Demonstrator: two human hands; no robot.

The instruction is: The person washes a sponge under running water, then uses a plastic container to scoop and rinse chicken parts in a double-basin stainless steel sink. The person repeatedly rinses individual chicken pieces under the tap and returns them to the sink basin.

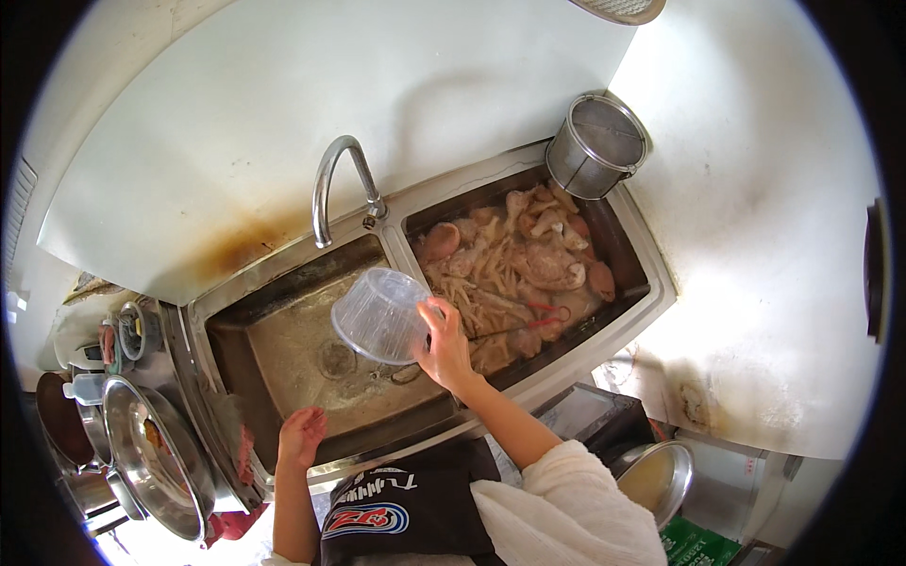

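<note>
My right hand (444,344) grips the rim side of a clear plastic bowl (379,315), which is tilted over the left basin of a steel double sink (283,354). My left hand (303,433) hangs over the front left of that basin with nothing in it, fingers slightly curled. In the right basin lie raw poultry pieces (545,262), with feet among them, in cloudy liquid. Red-handled tongs or scissors (548,315) rest on the meat. A chrome gooseneck faucet (347,163) stands behind the left basin.
A cylindrical metal mesh strainer (598,148) sits at the sink's back right corner. Left of the sink are a large steel bowl (152,453), pans and a plastic bottle (85,389). At the lower right stands a metal pot (655,481) holding yellowish contents. Walls close off the back and right.
</note>
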